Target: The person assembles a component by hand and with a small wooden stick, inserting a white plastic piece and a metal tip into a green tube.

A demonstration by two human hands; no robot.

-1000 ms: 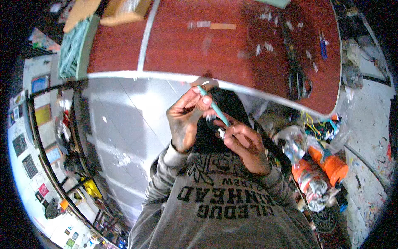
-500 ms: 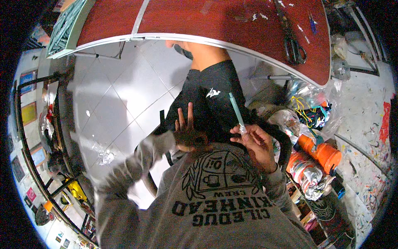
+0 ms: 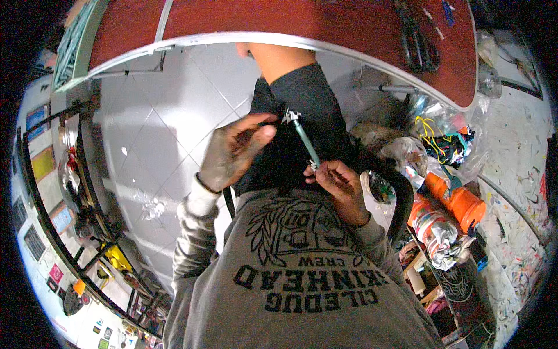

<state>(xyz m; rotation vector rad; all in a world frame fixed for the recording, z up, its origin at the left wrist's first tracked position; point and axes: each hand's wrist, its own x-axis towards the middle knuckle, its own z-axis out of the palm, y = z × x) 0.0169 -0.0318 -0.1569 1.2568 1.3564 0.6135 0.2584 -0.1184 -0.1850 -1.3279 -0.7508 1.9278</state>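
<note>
My right hand (image 3: pixel 344 189) pinches the near end of a slim grey-green stick (image 3: pixel 306 141), whose exact kind I cannot make out. It slants up and away over my lap, with a bit of white scrap at the pinched end. White crumpled scraps (image 3: pixel 290 117) show at the stick's far tip, against my black shorts (image 3: pixel 314 99); whether they touch it or lie on the cloth I cannot tell. Raised to the left of that tip is my left hand (image 3: pixel 235 151), fingers and thumb apart, holding nothing.
Ahead stands a red-brown table (image 3: pixel 232 17) with a pale edge; black-handled scissors (image 3: pixel 419 52) lie on its right. A pale green box (image 3: pixel 81 64) of similar sticks sits far left. Orange cylinders (image 3: pixel 459 200) and plastic bags (image 3: pixel 442 139) are at right, a dark metal rack (image 3: pixel 52 215) at left.
My left hand has risen from near my waist toward the stick's far tip. The right hand has shifted slightly left and forward, still holding the stick. The view has also moved a little.
</note>
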